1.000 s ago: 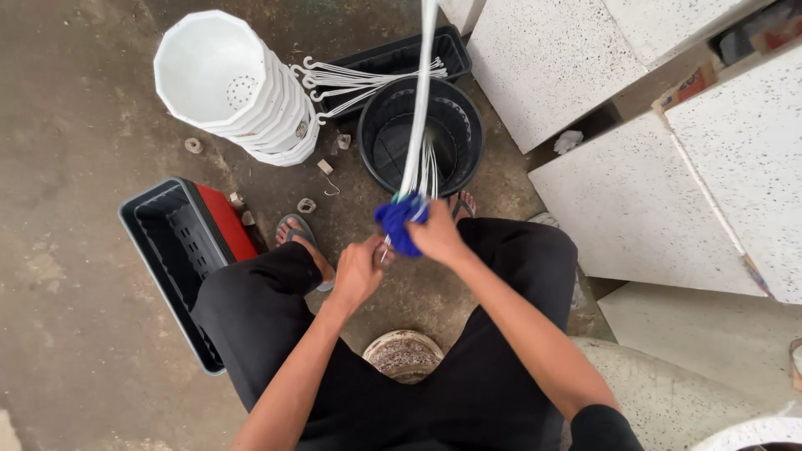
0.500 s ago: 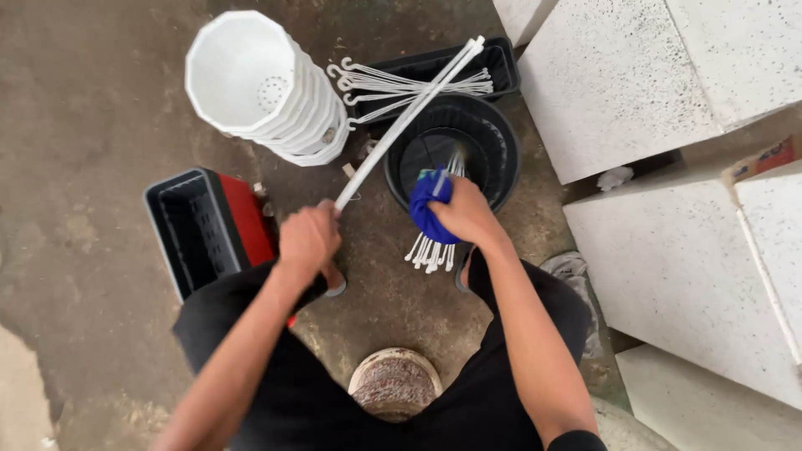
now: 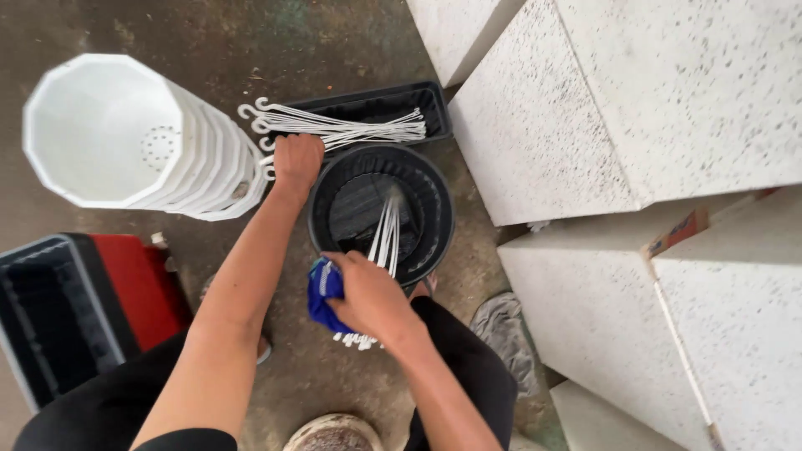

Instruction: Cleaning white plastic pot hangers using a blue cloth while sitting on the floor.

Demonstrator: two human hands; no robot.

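Wiping appeared to be the step in hand: the right hand (image 3: 368,296) gripped a blue cloth (image 3: 322,294) around thin white plastic hanger rods (image 3: 386,238) leaning over the round black pot's (image 3: 434,179) near rim. The left hand (image 3: 297,160) closed on finished rods (image 3: 351,127) at the black rectangular tray's (image 3: 368,98) left end; releasing them likely came next.

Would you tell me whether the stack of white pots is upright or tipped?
Tipped: the stack of white pots lies on its side, its open mouth and perforated base facing the camera.
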